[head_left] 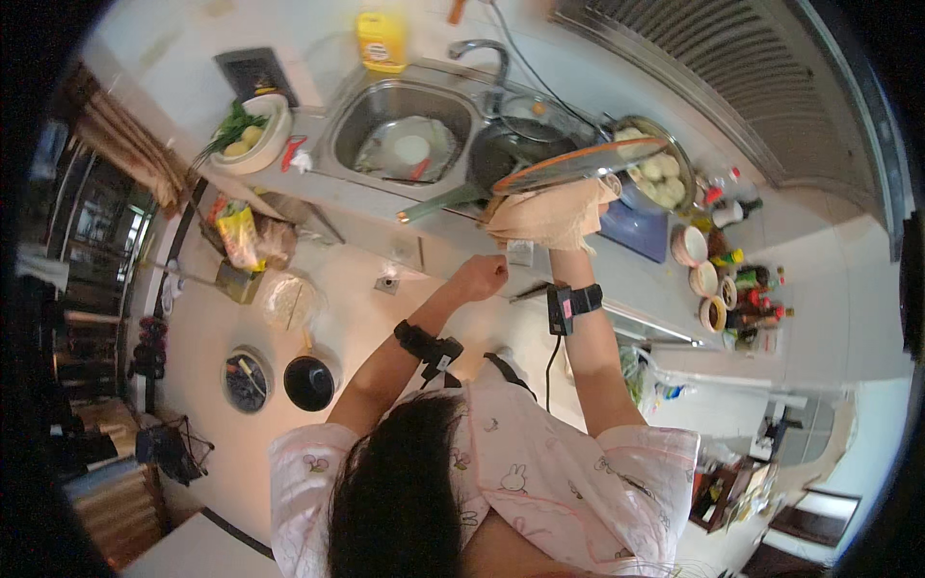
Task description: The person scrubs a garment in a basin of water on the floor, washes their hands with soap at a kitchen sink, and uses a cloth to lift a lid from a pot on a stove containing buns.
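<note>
Pretty bright overall, daylight-looking, with the pale floor (289,318) and the wall at the top nearly washed out. The steel sink (405,135) throws soft glare, and the glass lid (578,164) catches a streak of shine along its edge. The left side, around the dark shelves (96,289), drops into shade. Shadows are soft, nothing hard-edged. Heavy fisheye: the counter edge (385,207) bows, and a black ring eats the corners. The hair (395,491) at the bottom is close and a bit mushy; small bottles (752,308) at the right look smeared.
</note>
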